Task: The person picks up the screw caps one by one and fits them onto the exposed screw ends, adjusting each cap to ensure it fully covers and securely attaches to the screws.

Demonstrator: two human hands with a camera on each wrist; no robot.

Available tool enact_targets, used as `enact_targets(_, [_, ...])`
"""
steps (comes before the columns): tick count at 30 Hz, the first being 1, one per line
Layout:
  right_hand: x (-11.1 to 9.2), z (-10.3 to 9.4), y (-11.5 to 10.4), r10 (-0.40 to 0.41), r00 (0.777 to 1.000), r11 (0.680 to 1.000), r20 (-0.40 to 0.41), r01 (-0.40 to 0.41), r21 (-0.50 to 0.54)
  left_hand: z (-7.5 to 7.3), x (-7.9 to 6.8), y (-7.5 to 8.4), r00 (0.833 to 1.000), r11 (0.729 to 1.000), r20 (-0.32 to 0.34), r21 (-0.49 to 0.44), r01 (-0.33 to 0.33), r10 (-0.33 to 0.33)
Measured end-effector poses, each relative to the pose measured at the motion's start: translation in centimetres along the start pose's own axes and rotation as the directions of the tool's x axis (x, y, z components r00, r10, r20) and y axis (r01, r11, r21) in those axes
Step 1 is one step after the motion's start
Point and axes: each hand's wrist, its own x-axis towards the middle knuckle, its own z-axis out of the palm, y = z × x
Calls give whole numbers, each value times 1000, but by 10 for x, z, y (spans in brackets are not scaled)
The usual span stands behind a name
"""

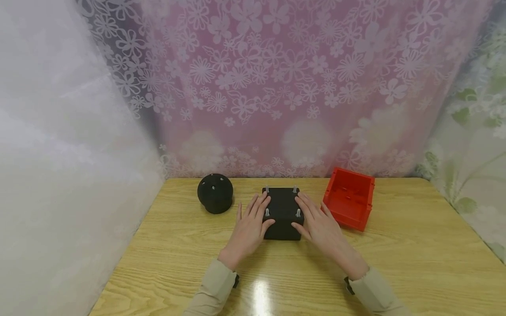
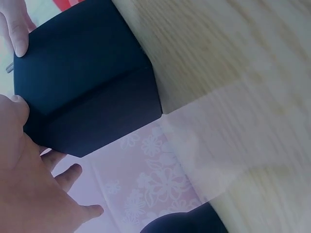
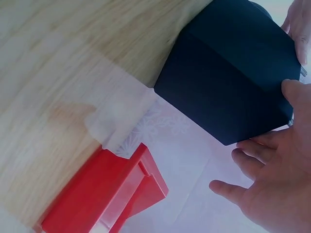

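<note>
A black box point(image 1: 282, 204) sits on the wooden table in front of me, with several silver posts standing at its top corners. My left hand point(image 1: 250, 224) touches its left side, thumb at the near top edge and fingers reaching along the top toward the far corner. On the opposite side my right hand point(image 1: 322, 226) mirrors this, its thumb near the front edge. Both hands have mostly straight, spread fingers. In the left wrist view the box point(image 2: 87, 73) shows smooth dark faces; the little finger stands away from it. The right wrist view shows the right hand point(image 3: 277, 165) at the box's edge.
A black rounded object point(image 1: 215, 193) with small light marks on its top stands left of the box. To the right, an open red plastic bin point(image 1: 349, 199) sits tilted near the table's back edge. A pink floral curtain point(image 1: 284, 87) hangs behind the wooden table point(image 1: 166, 259).
</note>
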Motion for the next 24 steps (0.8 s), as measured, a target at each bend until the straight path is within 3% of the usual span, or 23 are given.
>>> enact_targets(8, [0,-3,0,-7,1000,1000,3,7,2,-2,1,-3,1000,999,-2,26,-26,26])
enact_targets(15, [1,-5,-1,-7,1000,1000,7,7,4,0,2,-8,997,998,-43,3,-60,60])
enact_targets(24, [0,-5,-2,-7,1000,1000,14,7,7,1,2,-6,994,995,-63,53,-82,85])
